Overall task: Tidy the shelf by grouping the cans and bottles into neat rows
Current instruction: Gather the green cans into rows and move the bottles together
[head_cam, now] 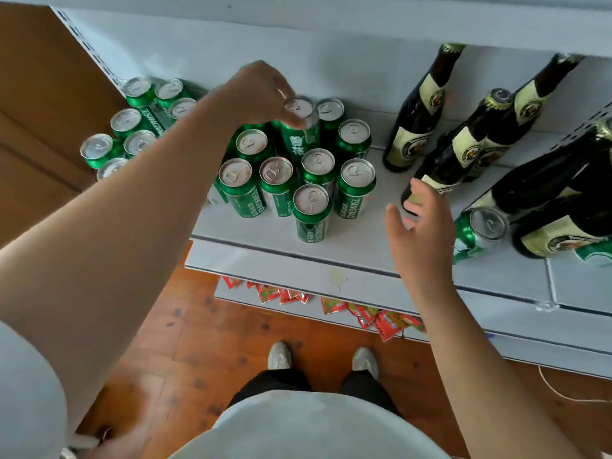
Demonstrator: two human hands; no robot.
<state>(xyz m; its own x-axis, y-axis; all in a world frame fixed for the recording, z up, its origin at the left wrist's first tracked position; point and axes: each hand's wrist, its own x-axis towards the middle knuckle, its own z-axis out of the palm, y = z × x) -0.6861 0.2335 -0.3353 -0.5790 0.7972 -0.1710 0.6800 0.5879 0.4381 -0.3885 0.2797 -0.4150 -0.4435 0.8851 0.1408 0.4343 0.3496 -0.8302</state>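
Several green cans [311, 210] stand clustered in the middle of the white shelf [364, 260]. My left hand [261, 91] grips one green can [303, 127] by its top, raised above the back of that cluster. More green cans [130, 127] stand at the far left behind my forearm. Several dark bottles [420, 114] with cream labels stand on the right. My right hand [420, 226] hovers open over the shelf's front, just in front of a dark bottle [443, 160]. One green can [480, 233] leans beside the right-hand bottles.
A brown cardboard panel [43, 111] closes off the left side. The lower shelf holds several red snack packets [381, 319]. Below lies a wooden floor [198, 342] with my shoes. An upper shelf edge [331, 24] overhangs the back.
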